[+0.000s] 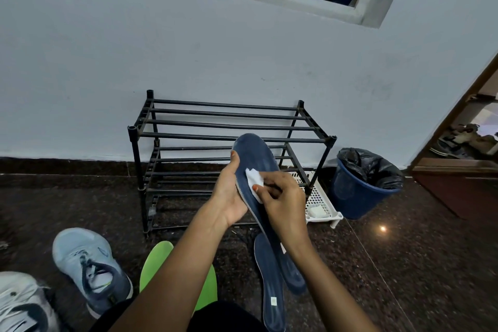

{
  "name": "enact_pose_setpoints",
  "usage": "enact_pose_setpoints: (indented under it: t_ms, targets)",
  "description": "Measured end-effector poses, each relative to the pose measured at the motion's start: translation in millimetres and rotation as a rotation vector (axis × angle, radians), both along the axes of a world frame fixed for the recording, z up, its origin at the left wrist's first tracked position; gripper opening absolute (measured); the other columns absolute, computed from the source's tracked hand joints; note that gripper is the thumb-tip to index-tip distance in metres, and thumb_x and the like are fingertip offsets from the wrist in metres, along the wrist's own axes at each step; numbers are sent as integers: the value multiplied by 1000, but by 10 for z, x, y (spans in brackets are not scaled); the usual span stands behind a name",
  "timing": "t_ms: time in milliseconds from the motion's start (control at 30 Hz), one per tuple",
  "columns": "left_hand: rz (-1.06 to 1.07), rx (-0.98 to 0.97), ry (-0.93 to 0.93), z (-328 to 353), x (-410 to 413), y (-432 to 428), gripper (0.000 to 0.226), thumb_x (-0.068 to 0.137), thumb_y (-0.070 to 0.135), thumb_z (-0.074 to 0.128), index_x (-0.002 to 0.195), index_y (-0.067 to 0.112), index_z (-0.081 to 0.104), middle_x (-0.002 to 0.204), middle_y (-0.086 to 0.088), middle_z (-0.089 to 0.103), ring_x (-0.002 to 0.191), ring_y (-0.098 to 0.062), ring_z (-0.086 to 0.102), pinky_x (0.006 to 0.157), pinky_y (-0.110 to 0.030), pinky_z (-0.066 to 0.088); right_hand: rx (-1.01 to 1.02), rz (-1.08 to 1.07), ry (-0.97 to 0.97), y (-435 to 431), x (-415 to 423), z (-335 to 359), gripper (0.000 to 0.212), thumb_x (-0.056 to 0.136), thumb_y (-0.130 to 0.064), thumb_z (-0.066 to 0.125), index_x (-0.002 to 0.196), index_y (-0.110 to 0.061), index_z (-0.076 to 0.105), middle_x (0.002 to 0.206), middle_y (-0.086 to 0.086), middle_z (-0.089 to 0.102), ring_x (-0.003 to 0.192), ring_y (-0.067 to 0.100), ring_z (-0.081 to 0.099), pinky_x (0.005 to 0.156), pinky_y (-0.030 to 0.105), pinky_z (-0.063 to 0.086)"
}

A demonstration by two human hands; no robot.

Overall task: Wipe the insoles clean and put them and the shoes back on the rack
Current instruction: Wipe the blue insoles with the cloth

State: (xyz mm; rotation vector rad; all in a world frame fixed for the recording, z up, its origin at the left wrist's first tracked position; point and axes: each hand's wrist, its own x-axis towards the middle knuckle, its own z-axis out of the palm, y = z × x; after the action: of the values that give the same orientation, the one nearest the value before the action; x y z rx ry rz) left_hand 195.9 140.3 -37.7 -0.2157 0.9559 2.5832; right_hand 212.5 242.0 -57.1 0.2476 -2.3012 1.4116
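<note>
Navy foam insole (256,155) sits gripped in the left hand (229,197), thumb along its edge. The right hand (285,197) pinches a white crumpled wipe (253,179) against it under the fingertips. Best press firmly, stroking lengthwise.

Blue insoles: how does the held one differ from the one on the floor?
The held insole is lifted and tilted in the left hand; the floor insole lies flat. The right hand presses a white wipe on the held insole; no hand touches the floor insole. Both are dark blue.
</note>
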Motion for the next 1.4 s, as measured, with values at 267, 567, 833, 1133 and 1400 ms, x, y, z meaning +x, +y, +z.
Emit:
enact_pose_setpoints:
  t_ms: [267,567,833,1133,1400]
  targets:
    - [1,-60,-25,18,12,7,59,93,56,35,91,3,61,69,-13,71,59,-22,70,67,-34,50,110,-41,39,-65,17,-23,11,80,-7,67,90,-11,71,91,-4,60,77,-1,54,69,5,40]
    - [-19,-79,-15,-37,52,9,59,94,55,33,96,5,64,80,-12,73,70,-21,71,64,-30,57,65,-91,86,-82,-55,14,18,83,-3,60,97,-11,68,94,-2,64,83,11,58,77,20,47]
    - [43,-63,-55,-65,69,-19,58,93,55,37,97,2,61,78,-13,72,68,-21,70,59,-26,58,124,37,126,-145,59,-40,18,84,-1,61,100,-4,69,91,3,60,78,-3,51,75,1,36]
    - [40,-94,-38,-67,91,8,55,95,53,35,96,4,62,76,-11,72,67,-19,71,65,-27,57,83,43,108,-115,25,6,12,79,3,66,88,-2,71,86,1,60,72,-5,51,70,4,40]
    - [114,-172,-120,-102,39,21,55,93,53,40,116,5,56,101,-15,67,80,-25,67,58,-30,57,259,98,108,-64,195,-127,12,81,2,61,88,-2,69,88,9,61,79,19,57,72,23,46]
